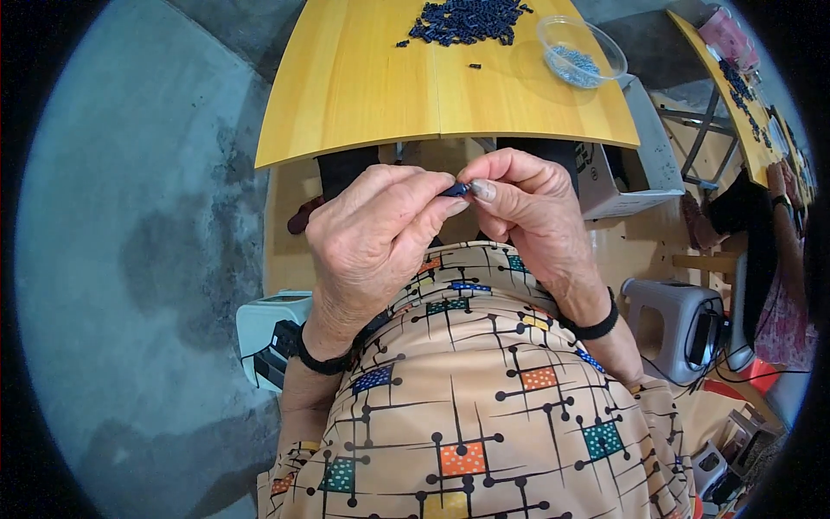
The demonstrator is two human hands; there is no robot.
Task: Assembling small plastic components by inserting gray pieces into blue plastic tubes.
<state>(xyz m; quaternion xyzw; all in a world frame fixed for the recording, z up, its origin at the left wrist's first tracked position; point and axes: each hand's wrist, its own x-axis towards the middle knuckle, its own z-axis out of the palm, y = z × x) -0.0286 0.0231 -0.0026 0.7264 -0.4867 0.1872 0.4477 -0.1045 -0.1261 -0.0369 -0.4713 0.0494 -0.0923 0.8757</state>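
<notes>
Holding a small dark blue piece (453, 190) before the near edge of the tabletop (363, 95).
Head view: gripped in left hand (380, 221), pinched at its tip by right hand (545, 216); showing a dark blue heap (471, 21) far across the tabletop, a clear bowl (616, 59) on its right.

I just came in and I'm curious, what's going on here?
A person holds a small dark-blue piece in the left hand, while the right hand pinches close at its end. Whether the right one holds something too is hard to see. In front is a yellow wooden table with a heap of small dark-blue pieces and a round clear plastic tub of tiny pale-blue bits.
</notes>
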